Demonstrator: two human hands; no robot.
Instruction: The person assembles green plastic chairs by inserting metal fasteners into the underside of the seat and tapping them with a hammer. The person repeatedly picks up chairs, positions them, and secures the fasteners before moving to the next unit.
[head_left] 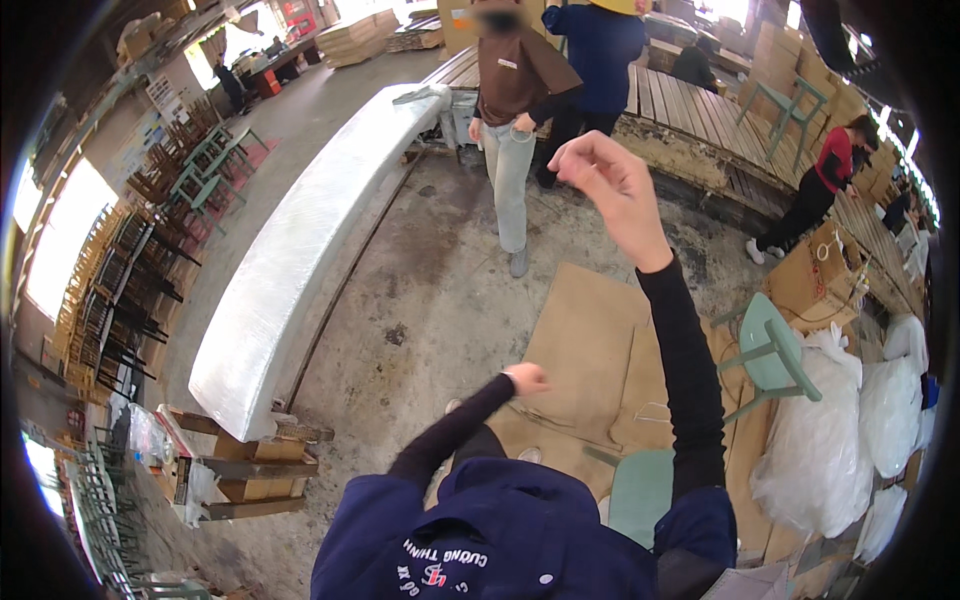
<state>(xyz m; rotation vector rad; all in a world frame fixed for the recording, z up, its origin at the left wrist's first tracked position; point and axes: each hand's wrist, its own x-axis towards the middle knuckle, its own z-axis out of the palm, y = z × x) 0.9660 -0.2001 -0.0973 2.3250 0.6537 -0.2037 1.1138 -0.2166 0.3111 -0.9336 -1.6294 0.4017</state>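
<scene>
Left hand (527,378) fisted, right hand (612,188) curled, hold unclear, I fear a sidestep toppling the green chair (768,333) by the cardboard's (572,335) edge.

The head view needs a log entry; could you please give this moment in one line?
left hand: low, nothing visibly held | right hand: raised, nothing visibly held | cardboard: on floor | green chair: right of right forearm

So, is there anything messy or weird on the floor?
Yes: a dark blotch marks the bare grey floor, left of the person's left hand. It looks odd because it's darker than the floor right around it. Maybe it's a stain, but I can't tell from what.
</scene>
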